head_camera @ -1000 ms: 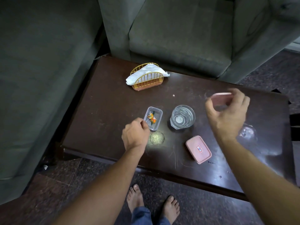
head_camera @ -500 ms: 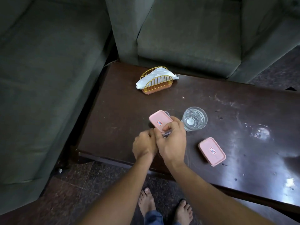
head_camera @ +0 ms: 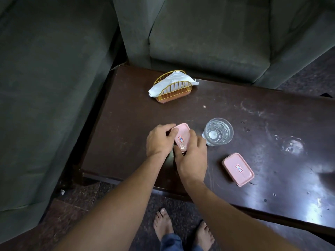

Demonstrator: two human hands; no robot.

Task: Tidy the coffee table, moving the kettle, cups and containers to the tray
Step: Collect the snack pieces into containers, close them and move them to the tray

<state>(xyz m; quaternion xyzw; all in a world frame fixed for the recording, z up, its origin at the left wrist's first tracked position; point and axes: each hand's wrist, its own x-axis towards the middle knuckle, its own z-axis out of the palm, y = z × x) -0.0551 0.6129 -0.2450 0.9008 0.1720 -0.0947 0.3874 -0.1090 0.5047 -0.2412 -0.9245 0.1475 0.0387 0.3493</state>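
Note:
A small container with a pink lid (head_camera: 181,136) sits near the front left of the dark coffee table (head_camera: 253,124). My left hand (head_camera: 159,140) grips its left side, thumb on the lid. My right hand (head_camera: 192,160) holds its right and near side, fingers pressing the lid. The clear box under the lid is mostly hidden by my hands. A clear glass (head_camera: 218,132) stands just right of my hands. A second pink-lidded container (head_camera: 238,168) lies further right, near the front edge. No tray or kettle is in view.
A yellow wire napkin holder (head_camera: 172,87) with white napkins stands at the back left of the table. Grey sofas border the table on the left and behind. My bare feet (head_camera: 163,225) are on the floor at the table's front edge.
My right hand brought a pink lid from the right over to the clear box by my left hand. Both hands now hold the lid on the box.

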